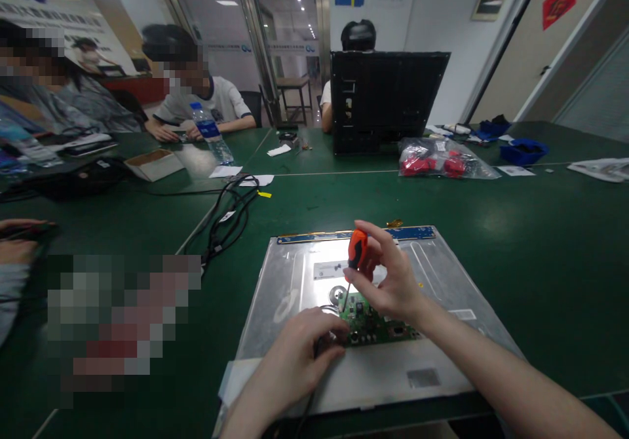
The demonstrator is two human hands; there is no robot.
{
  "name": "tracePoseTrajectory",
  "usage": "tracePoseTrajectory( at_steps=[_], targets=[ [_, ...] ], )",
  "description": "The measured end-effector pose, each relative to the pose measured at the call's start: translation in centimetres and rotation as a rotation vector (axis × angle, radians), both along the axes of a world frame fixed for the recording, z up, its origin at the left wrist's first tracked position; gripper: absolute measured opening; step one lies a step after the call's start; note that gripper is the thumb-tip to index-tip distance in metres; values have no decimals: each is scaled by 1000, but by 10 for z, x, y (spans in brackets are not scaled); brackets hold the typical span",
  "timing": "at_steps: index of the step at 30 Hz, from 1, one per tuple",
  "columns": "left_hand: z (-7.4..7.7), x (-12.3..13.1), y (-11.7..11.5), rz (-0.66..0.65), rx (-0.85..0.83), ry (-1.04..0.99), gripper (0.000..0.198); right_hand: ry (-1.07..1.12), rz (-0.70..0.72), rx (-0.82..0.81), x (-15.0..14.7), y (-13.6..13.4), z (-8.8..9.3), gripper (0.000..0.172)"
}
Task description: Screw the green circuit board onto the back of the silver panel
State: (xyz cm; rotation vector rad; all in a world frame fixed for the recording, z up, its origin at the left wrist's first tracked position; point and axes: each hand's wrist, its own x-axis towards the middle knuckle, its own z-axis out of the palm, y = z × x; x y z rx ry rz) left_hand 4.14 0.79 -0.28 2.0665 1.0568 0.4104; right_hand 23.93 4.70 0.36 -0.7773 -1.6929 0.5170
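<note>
My right hand (386, 272) grips a screwdriver (358, 250) by its orange and black handle. Its thin shaft points down, with the tip at the upper left corner of a green circuit board (376, 321). A dark cable (318, 346) runs between the curled thumb and fingers of my left hand (312, 347), whose fingertips touch the board's left edge. Part of the cable is hidden by that hand. Beneath both lies a large silvery metal display panel (289, 275), flat on the table, with a blue circuit strip (413, 232) along its far edge.
The green table (555, 255) holds coiled black cables (230, 213) to the left. Farther back stand a water bottle (212, 134), an open box (154, 165), a black monitor (388, 101) and a plastic bag with red items (445, 160). Other people sit around the table.
</note>
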Motion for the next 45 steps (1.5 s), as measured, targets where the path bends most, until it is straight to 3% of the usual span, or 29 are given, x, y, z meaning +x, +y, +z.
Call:
tracePoseTrajectory(
  at_steps=[14,25,45],
  targets=[
    [-1,-4,-1,44,-1,-40,13,9,-16,-1,0,-2,4,68],
    [4,-2,-1,21,113,135,11,14,70,-111,-5,-12,4,60],
    [0,0,-1,4,147,62,10,-38,116,-40,-9,-13,0,61]
  ],
)
